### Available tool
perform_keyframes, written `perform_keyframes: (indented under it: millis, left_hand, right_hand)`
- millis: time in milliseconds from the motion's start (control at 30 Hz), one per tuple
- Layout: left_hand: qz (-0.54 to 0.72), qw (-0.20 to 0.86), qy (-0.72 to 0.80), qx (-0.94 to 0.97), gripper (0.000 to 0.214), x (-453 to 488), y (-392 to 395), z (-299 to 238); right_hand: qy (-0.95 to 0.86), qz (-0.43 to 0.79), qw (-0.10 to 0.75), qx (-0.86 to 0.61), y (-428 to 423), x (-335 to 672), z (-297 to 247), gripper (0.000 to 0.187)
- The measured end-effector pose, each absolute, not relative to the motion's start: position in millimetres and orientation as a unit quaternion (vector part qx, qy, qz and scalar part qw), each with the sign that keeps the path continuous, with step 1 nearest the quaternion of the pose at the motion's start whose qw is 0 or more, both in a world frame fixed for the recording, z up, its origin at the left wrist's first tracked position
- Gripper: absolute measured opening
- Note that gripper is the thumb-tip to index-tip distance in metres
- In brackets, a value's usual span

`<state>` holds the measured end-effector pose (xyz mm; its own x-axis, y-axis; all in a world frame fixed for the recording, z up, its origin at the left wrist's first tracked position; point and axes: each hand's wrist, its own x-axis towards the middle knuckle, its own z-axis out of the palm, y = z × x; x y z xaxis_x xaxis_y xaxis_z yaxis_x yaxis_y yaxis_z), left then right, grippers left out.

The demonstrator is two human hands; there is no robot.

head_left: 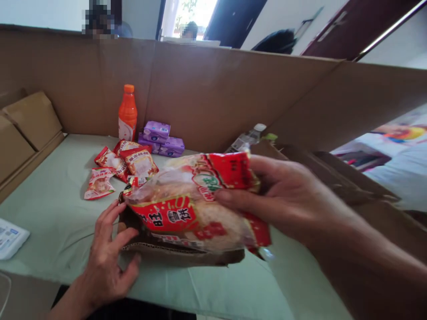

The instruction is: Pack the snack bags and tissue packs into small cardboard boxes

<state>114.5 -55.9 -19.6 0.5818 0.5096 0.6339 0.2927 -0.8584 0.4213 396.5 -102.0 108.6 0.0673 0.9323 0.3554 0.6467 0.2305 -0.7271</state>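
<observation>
The right hand (293, 200) holds a big red-and-clear cracker bag (187, 209), fingers closed on its right end, just above a brown cardboard box (187, 258) on the green desk (60, 195). The left hand (110, 258) rests at the box's left edge, fingers spread wide (gripping nothing). Behind lie small snack packets (120, 166), an orange bottle (127, 113) and purple packs (162, 138).

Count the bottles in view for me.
2. An orange bottle stands upright by the cardboard wall, beside the purple packs; a clear bottle leans behind the snack bag held in the right hand. That bag may hide others.
</observation>
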Motion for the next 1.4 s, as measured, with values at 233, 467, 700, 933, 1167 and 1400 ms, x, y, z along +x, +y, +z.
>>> perform_keyframes:
  millis: [233, 467, 700, 933, 1167, 1400]
  left_hand:
    - [0.436, 0.13, 0.25, 0.854, 0.027, 114, -57, -32]
    - [0.416, 0.225, 0.196, 0.859, 0.028, 105, -45, -31]
    - [0.419, 0.202, 0.175, 0.867, 0.026, 101, -42, -31]
    - [0.401, 0.214, 0.168, 0.875, 0.025, 103, -40, -27]
    - [0.397, 0.221, 0.164, 0.876, 0.024, 100, -40, -23]
    - [0.363, 0.222, 0.171, 0.889, 0.027, 98, -35, -20]
  right_hand:
    - [-0.64, 0.255, 0.326, -0.647, -115, 415, 66, 0.036]
    - [-0.622, 0.219, 0.341, -0.67, -112, 411, 80, 0.034]
    - [-0.714, 0.196, 0.171, -0.649, -109, 414, 46, 0.018]
    - [-0.777, 0.007, 0.162, -0.609, -123, 416, 85, 0.049]
    - [-0.826, 0.125, -0.139, -0.531, -68, 359, 73, 0.038]
    - [-0.832, 0.205, -0.158, -0.491, -32, 361, 47, 0.031]
